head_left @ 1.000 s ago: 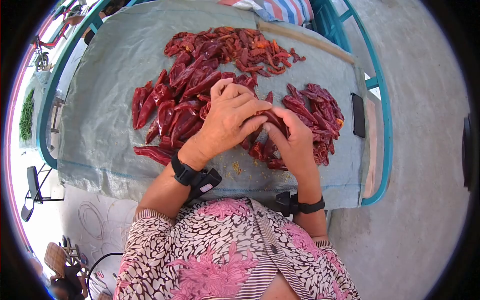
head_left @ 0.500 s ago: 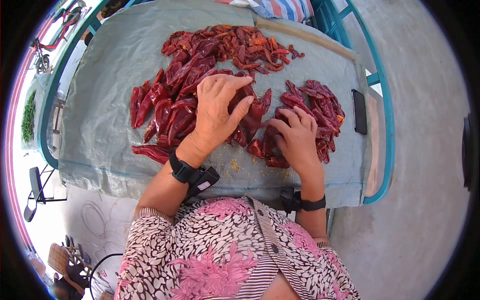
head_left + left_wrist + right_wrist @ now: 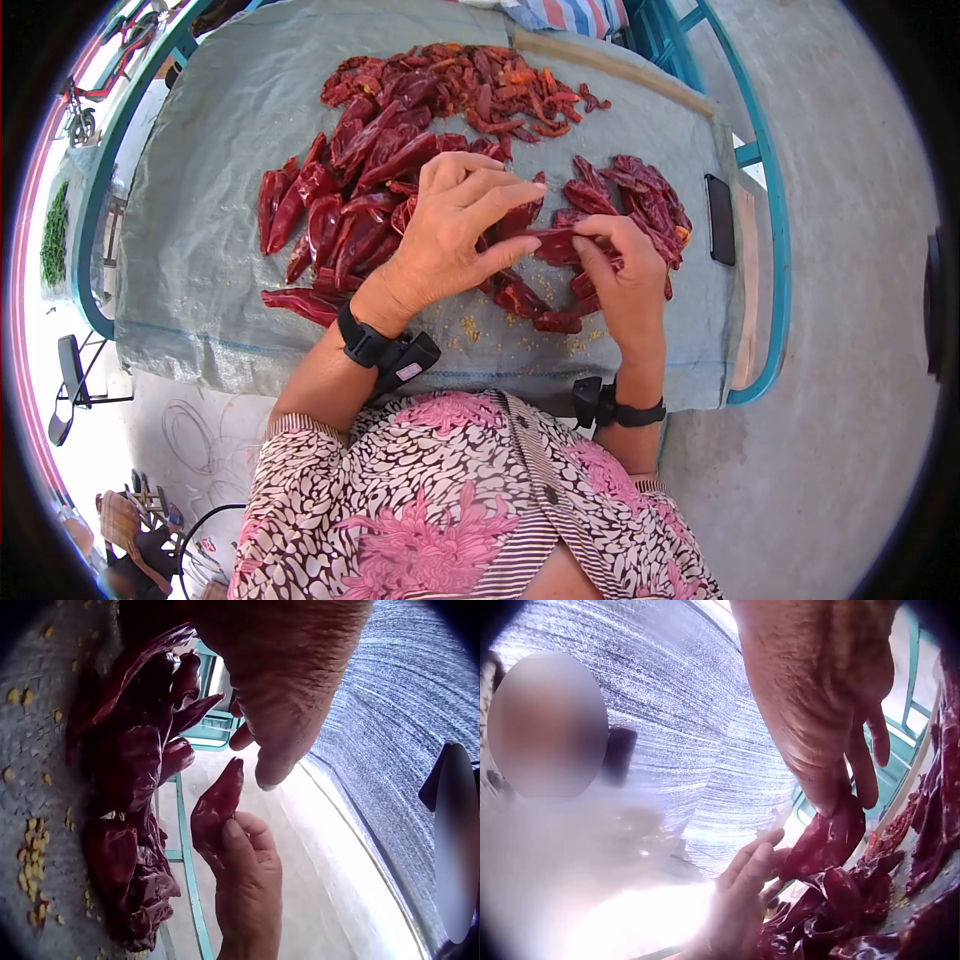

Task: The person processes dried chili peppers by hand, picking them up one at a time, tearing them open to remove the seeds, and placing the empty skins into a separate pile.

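Red dried chili (image 3: 553, 243) pinched at both ends, left hand (image 3: 450, 240) and right hand (image 3: 625, 285) both curled round it, over grey sheet (image 3: 200, 260).

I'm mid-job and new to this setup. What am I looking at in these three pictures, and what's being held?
There is no machine here: a person works with two bare hands. The wide picture comes from a camera on the head, looking down. The other two come from cameras strapped to each wrist, so each shows its own hand close up and the other hand beyond. On the grey woven sheet lie piles of dried red chillies, loose seeds and a dark flat rectangle, likely a phone. The right hand pinches one chilli; the left hand holds its other end.
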`<action>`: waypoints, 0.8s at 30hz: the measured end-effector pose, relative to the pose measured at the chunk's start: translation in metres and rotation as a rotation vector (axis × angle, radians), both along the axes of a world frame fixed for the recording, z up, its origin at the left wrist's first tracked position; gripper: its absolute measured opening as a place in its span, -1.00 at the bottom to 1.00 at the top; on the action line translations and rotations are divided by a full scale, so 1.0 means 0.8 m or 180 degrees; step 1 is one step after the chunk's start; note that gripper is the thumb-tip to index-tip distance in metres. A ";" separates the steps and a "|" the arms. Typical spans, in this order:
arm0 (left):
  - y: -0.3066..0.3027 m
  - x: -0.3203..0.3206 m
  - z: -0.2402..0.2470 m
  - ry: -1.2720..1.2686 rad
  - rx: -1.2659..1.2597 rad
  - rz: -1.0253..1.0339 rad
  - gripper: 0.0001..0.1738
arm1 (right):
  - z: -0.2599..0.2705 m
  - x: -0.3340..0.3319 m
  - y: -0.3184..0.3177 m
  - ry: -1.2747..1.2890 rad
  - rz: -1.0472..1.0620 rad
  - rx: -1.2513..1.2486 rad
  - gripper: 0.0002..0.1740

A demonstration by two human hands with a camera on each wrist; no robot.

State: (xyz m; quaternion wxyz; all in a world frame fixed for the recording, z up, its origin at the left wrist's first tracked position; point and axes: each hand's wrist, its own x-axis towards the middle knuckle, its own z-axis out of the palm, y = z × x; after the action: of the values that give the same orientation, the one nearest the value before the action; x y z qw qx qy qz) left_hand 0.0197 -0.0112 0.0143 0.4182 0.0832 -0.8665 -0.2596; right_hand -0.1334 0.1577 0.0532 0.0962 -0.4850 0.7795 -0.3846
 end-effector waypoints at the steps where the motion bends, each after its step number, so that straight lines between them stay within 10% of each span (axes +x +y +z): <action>1: 0.000 0.001 -0.001 -0.0109 -0.0075 -0.0120 -0.63 | 0.001 0.006 -0.002 -0.0152 0.0081 -0.0108 -0.83; 7: -0.003 0.004 -0.016 -0.0339 0.0024 0.0014 -0.62 | -0.001 0.019 -0.008 -0.0479 -0.0010 -0.0624 -0.77; 12: -0.001 0.000 -0.016 -0.0037 0.0142 0.0575 -0.60 | -0.015 0.015 0.015 -0.0041 0.0644 0.1280 -0.50; 16: 0.001 0.000 -0.012 -0.0069 0.0154 0.0545 -0.56 | -0.036 0.035 0.018 0.1043 0.1044 0.1134 -0.42; 24: -0.002 0.005 -0.004 -0.0141 -0.0183 -0.0072 -0.53 | -0.013 0.020 0.022 0.0064 0.0347 0.0618 -0.46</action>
State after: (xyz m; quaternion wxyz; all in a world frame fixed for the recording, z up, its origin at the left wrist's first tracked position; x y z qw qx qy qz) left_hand 0.0237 -0.0131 0.0115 0.3981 0.0671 -0.8835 -0.2374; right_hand -0.1175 0.1749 0.0425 0.1555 -0.5189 0.7865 -0.2966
